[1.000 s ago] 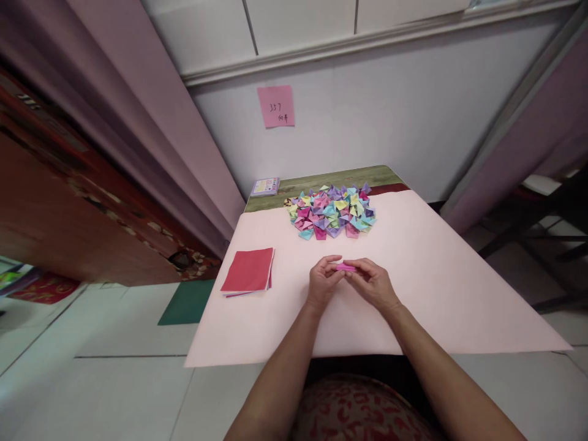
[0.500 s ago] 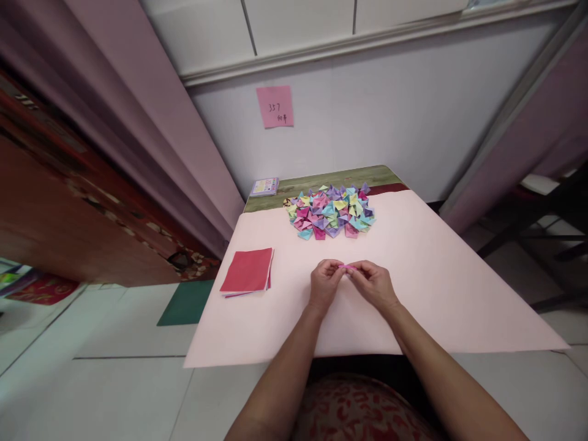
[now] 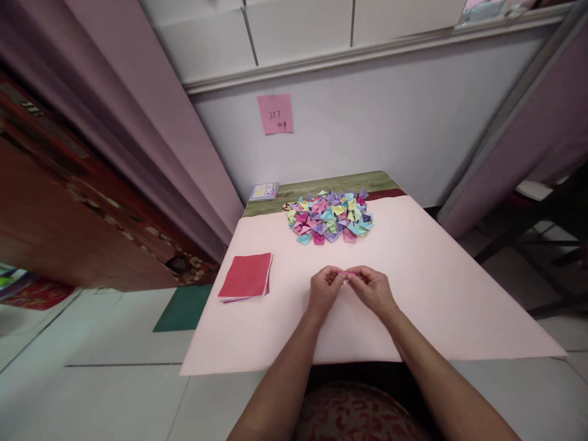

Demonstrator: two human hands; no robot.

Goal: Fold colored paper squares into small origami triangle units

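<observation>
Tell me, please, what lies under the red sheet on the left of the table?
Under the red sheet, thin edges of more sheets, one purplish, peek out over the pink table cover. How many, and their colours, is hidden.

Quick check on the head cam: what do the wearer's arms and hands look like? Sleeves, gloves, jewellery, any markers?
Both forearms are bare up to the bottom edge of the frame, with no sleeve in view. The left hand and right hand wear no gloves. No watch, bracelet, tape or marker shows on either wrist; rings cannot be made out at this size. Between the arms, at the lower edge, lies red patterned fabric with pale markings, apparently the person's clothing.
</observation>
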